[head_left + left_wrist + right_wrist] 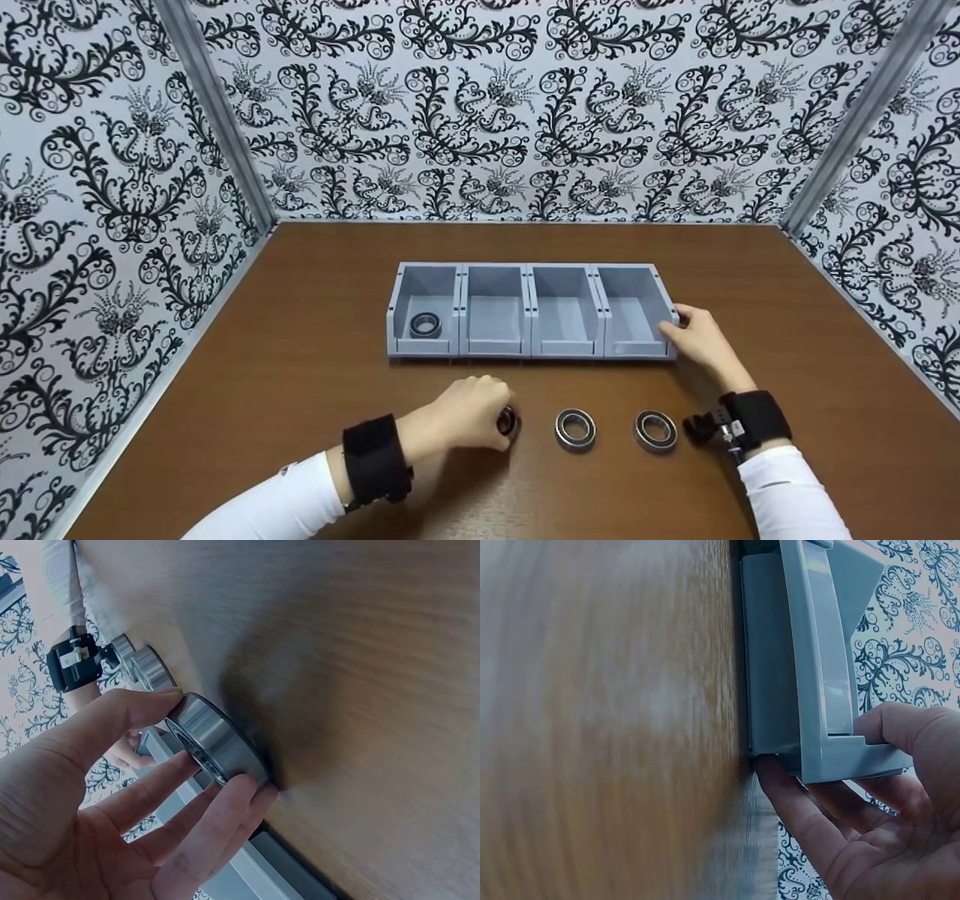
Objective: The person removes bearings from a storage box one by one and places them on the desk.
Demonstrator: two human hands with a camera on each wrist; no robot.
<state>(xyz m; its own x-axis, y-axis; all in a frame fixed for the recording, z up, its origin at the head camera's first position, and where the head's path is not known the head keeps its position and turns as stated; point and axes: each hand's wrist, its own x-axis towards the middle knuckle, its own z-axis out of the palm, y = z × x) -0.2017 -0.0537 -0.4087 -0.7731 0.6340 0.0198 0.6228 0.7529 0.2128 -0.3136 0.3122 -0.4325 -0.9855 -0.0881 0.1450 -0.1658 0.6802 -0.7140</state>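
Note:
My left hand (469, 412) pinches a ball bearing (217, 739) between thumb and fingertips, just in front of the row of bins. In the left wrist view the bearing is tilted, its shiny outer ring facing the table. The right hand (703, 341) grips the right end of the grey bin row (637, 349), thumb over the side wall and fingers outside and beneath, as the right wrist view shows. Another bearing (425, 335) lies in the leftmost bin. Two more, a middle bearing (575, 448) and a right bearing (656, 449), lie flat on the table between the forearms.
The brown wooden table (300, 300) is enclosed by patterned panels (480, 112) at the back and both sides. Four-sided open bins stand joined side by side near the table's middle. Black camera straps (375, 459) wrap both wrists.

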